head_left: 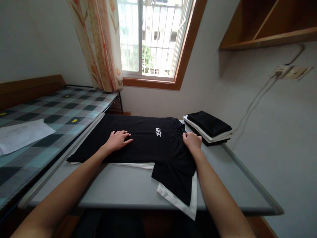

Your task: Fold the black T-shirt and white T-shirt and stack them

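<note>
A black T-shirt (146,145) with white lettering on it lies spread sideways over the table, its collar to the right. White cloth (173,198) shows from beneath it along the near edge and by the sleeve. My left hand (118,139) rests flat on the shirt's body, fingers spread. At the collar end, my right hand (192,141) has its fingers curled closed on the shirt's fabric near the neckline. Just beyond that hand sits a stack of folded black and white clothes (209,127).
The grey table (123,188) stands against the right wall. On the left is a bed (81,105) with a checked cover and papers (24,134) on it. Behind are a patterned curtain (104,43) and a barred window (158,39). A wooden shelf (269,41) hangs upper right, above sockets (292,72) with cables.
</note>
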Demonstrator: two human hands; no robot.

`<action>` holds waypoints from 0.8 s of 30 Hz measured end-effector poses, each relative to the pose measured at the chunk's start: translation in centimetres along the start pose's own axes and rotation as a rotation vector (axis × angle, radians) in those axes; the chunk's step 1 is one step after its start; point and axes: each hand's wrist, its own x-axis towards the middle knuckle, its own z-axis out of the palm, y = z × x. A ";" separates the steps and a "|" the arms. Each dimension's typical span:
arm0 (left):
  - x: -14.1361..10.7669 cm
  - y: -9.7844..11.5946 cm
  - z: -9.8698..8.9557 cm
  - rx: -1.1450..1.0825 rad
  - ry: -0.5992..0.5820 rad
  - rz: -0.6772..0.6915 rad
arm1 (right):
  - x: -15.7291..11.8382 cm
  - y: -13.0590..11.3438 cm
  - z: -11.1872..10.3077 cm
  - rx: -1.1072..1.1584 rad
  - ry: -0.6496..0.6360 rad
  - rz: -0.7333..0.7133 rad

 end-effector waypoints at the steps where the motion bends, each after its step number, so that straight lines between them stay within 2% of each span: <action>1: -0.1 0.0 -0.1 0.002 0.008 0.006 | 0.1 0.3 0.1 0.015 0.003 0.025; 5: -0.4 0.1 -0.2 -0.007 0.047 0.012 | 0.8 1.3 0.8 0.086 -0.038 0.101; 7: -0.4 0.1 0.0 -0.014 0.066 0.009 | 1.0 1.6 1.2 0.091 -0.036 0.095; 11: -0.4 0.1 0.4 -0.026 0.087 0.002 | 1.3 2.0 2.0 0.123 0.033 0.045; 16: -0.2 0.0 0.6 -0.029 0.099 0.003 | 1.4 2.6 2.5 0.258 0.097 0.090; 24: -0.3 0.2 0.5 -0.003 0.100 0.010 | 1.7 2.9 2.8 0.418 0.271 0.086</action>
